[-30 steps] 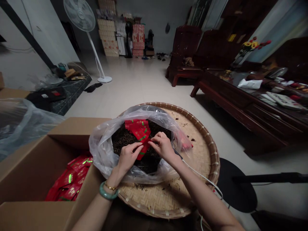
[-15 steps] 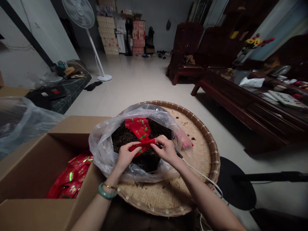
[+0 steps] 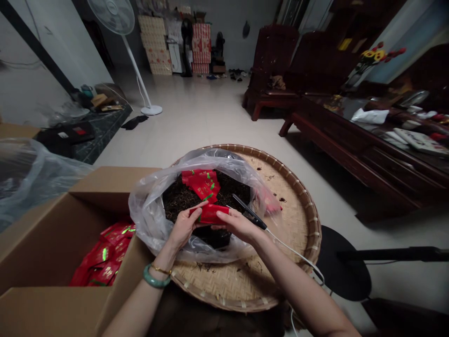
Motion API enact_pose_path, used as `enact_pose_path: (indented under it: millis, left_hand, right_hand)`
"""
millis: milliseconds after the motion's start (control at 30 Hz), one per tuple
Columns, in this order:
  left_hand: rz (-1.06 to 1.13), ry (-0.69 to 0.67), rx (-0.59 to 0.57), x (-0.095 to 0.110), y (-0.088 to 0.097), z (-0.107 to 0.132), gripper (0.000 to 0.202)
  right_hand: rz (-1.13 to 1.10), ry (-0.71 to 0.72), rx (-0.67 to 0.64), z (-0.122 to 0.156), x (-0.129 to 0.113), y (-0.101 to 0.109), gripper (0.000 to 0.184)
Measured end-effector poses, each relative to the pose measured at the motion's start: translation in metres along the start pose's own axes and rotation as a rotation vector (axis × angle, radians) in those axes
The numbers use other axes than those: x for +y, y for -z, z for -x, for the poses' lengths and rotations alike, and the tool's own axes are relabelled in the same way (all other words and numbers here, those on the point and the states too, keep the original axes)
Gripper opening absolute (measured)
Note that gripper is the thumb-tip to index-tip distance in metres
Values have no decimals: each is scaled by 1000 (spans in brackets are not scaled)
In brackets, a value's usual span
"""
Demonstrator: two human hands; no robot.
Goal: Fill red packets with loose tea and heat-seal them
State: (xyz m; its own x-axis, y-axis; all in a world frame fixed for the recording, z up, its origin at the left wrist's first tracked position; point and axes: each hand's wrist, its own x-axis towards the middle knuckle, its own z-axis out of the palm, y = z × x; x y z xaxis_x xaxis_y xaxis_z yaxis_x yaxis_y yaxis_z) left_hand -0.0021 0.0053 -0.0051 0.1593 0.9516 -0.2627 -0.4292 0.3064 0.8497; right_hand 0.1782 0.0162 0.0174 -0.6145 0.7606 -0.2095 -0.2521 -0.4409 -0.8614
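Observation:
My left hand (image 3: 182,227) and my right hand (image 3: 237,225) together hold a small red packet (image 3: 209,213) over a clear plastic bag (image 3: 147,210) of dark loose tea (image 3: 177,199). Both hands pinch its ends with closed fingers. A thin black tool with a white cord (image 3: 249,212) rests along my right hand and points away from me. More red packets (image 3: 202,183) lie on the tea at the far side of the bag. The bag sits on a round woven bamboo tray (image 3: 301,206).
An open cardboard box (image 3: 45,234) at my left holds several red packets (image 3: 103,260). Another plastic bag (image 3: 31,173) lies further left. A dark round stool (image 3: 345,276) stands to the right, a dark wooden table (image 3: 368,150) beyond it, a standing fan (image 3: 117,18) far back.
The red packet was pulled from the pile on the tea, turned level and brought toward me between both hands. The black tool now sticks out past my right hand.

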Motion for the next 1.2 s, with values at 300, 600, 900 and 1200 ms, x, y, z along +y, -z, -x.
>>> enact_pose_path:
  millis: [300,600,900,1200]
  left_hand:
    - [-101,-40,21,0,5,-1,69]
    - [-1208,-765,85,5,14,6,74]
    - [-1447,-866,-111,0,17,7,53]
    - [-1320,-843,63,1,23,5,37]
  right_hand:
    - [-153,-74,4,-6,15,9,47]
    - [-98,-27,3,-9,0,-2,53]
    - [54,-88,-175,-15,-2,-5,69]
    - [30,82,210,-12,-9,17,44]
